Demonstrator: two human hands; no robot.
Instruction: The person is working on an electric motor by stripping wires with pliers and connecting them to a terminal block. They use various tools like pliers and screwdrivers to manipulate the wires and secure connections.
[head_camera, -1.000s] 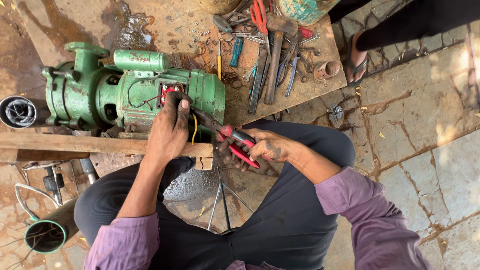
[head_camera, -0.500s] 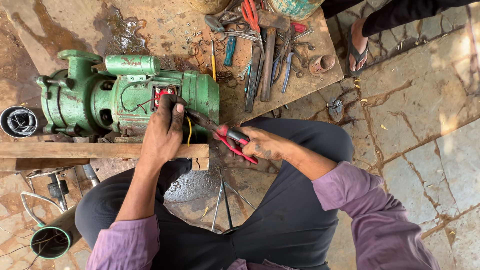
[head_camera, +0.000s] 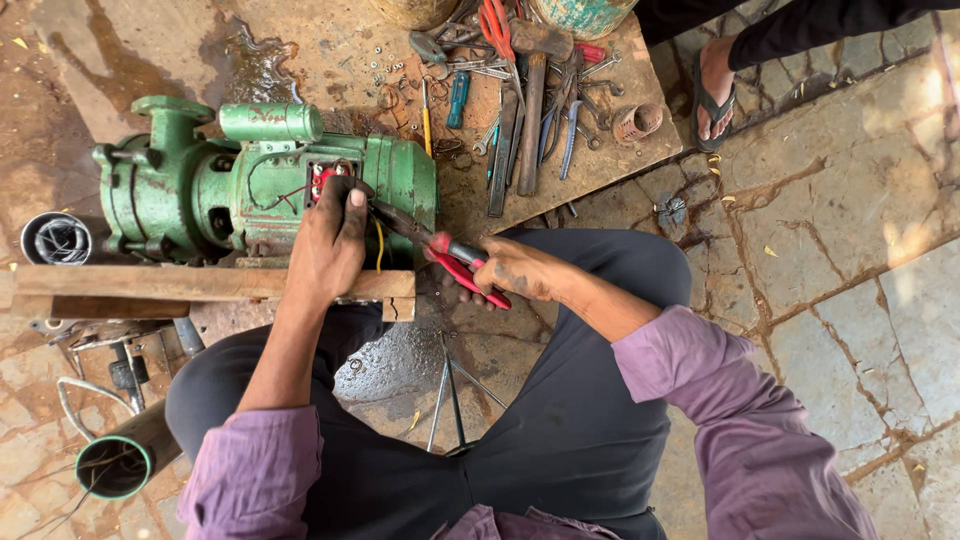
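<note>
partly hidden: plier (head_camera: 455, 258) tips behind left hand (head_camera: 328, 245)

A: Light?
B: Soft daylight, even, mostly shade. Sun patches on the stone floor (head_camera: 900, 240) at right, slightly blown out.
A: Shadows?
B: Weak, diffuse; dark under the green pump motor (head_camera: 250, 190).
A: Sharpness?
B: Centre crisp, tools readable. Purple sleeves (head_camera: 760, 440) at the bottom are soft. Wide-angle stretch toward the corners. Wet sheen on the floor, no harsh glare.

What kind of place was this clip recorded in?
Probably an informal repair workshop on the ground: a green motor pump opened for wiring work, hand tools strewn on a stained board, cracked stone paving.
</note>
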